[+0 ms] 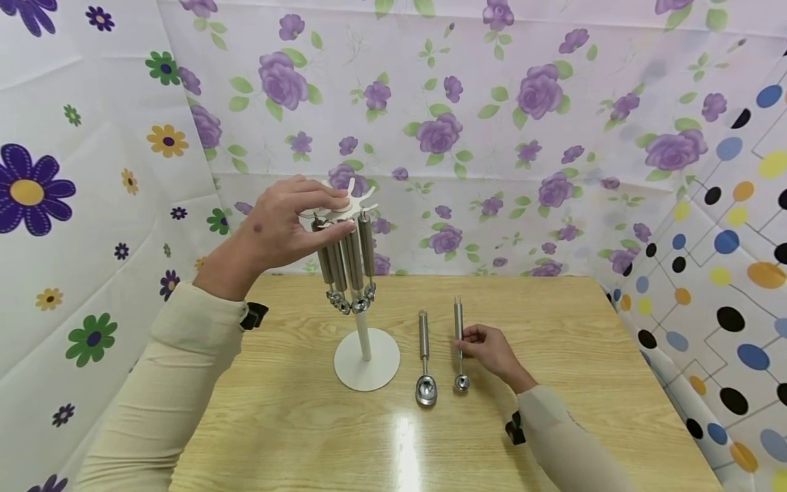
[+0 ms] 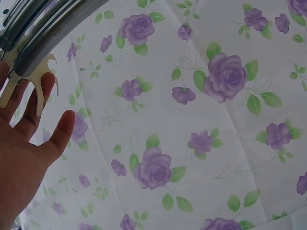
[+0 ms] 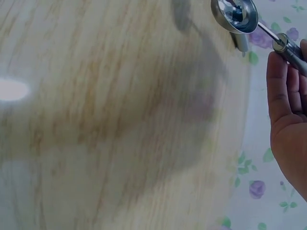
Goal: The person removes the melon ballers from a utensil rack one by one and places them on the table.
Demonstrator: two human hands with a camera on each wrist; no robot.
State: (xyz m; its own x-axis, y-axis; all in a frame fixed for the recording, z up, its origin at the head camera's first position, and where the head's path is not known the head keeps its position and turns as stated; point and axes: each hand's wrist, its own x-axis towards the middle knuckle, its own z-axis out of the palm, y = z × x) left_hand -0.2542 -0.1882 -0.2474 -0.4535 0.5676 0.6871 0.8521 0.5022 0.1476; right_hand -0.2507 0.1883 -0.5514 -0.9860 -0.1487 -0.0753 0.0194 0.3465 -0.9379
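A white rack [image 1: 367, 374] with a round base stands on the table, several steel-handled utensils [image 1: 352, 263] hanging from its hooks. My left hand [image 1: 289, 222] holds the rack's top, fingers over the hub and thumb on the near side. In the left wrist view that hand [image 2: 29, 153] is behind two metal handles [image 2: 48, 43]. At right, my right hand [image 1: 494, 352] pinches the steel handle of a small round-bowled scoop [image 1: 462, 383]. The scoop's bowl [image 3: 235, 15] looks raised off the table in the right wrist view. A larger oval-bowled scoop [image 1: 425, 391] lies left of it.
The wooden table [image 1: 295, 424] ends at a flowered cloth backdrop [image 1: 492, 225]. A cloth with large flowers [image 1: 67, 287] hangs at the left, and a dotted cloth [image 1: 725, 301] at the right.
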